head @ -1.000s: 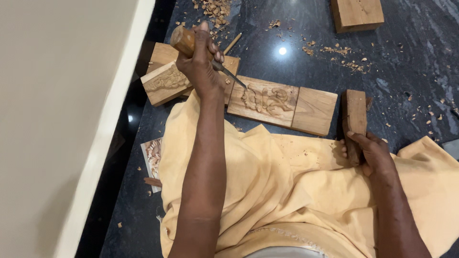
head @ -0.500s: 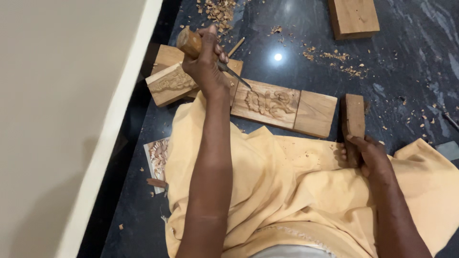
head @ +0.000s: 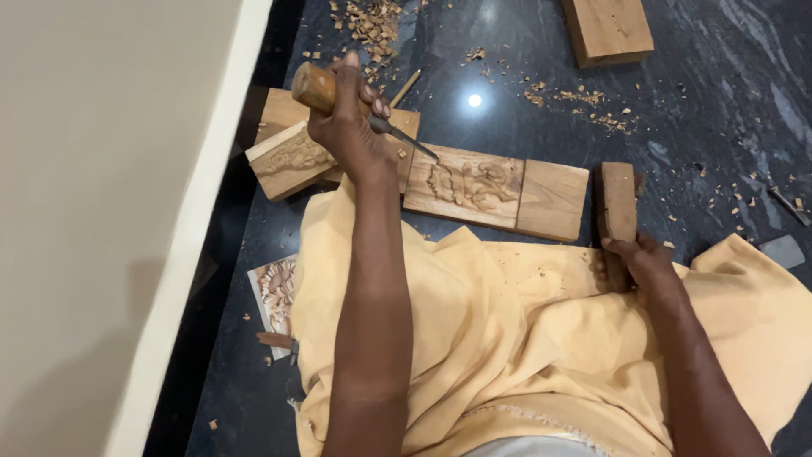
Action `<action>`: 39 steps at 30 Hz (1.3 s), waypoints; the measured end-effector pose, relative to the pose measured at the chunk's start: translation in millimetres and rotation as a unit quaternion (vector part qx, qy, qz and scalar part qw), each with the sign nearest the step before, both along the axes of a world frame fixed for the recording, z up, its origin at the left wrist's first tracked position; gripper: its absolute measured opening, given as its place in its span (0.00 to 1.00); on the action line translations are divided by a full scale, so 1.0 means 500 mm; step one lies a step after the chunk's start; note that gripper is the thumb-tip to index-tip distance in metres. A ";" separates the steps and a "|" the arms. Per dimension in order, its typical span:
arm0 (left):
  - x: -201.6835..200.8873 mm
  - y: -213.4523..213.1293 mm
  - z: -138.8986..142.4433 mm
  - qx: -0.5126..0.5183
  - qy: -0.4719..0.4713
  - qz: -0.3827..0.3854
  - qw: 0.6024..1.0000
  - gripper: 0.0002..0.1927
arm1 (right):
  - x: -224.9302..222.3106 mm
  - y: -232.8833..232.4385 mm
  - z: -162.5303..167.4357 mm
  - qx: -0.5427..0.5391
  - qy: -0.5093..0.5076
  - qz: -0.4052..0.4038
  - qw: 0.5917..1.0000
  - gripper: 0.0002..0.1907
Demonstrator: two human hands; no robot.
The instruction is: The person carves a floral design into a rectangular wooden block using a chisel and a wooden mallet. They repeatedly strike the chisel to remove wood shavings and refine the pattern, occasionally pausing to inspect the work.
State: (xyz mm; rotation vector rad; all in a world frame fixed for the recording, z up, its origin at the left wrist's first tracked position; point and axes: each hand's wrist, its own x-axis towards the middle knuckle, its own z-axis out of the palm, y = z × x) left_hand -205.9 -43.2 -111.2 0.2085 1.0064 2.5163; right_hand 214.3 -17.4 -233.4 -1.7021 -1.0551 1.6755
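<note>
The left hand (head: 345, 118) is gripping a wooden-handled chisel (head: 372, 114), its tip touching the carved plank (head: 495, 186) lying mid-floor (head: 702, 101); the right hand (head: 639, 262) is closing round a mallet block (head: 617, 203); the plank looks stiff, heavy, best held by its plain end.

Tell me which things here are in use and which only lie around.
In use: left hand gripping wooden-handled chisel; carved rectangular wooden panel; right hand holding narrow wooden block.
Lying about: plain wooden block; wood chips; small carved tile.

Bright overhead light, glare spot on glossy dark floor (head: 524, 59), perhaps slightly soft edges
</note>
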 end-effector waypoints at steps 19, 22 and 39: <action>0.049 0.081 -0.108 -0.008 0.093 -0.077 0.993 0.14 | 0.005 0.016 -0.046 0.097 -0.128 0.067 0.985 0.22; 0.043 0.077 -0.102 -0.027 0.089 -0.047 0.995 0.15 | 0.003 0.010 -0.048 0.143 -0.233 0.111 0.955 0.27; 0.042 0.069 -0.092 0.000 0.066 -0.030 0.997 0.10 | -0.051 -0.031 0.024 0.284 -0.539 0.216 0.763 0.40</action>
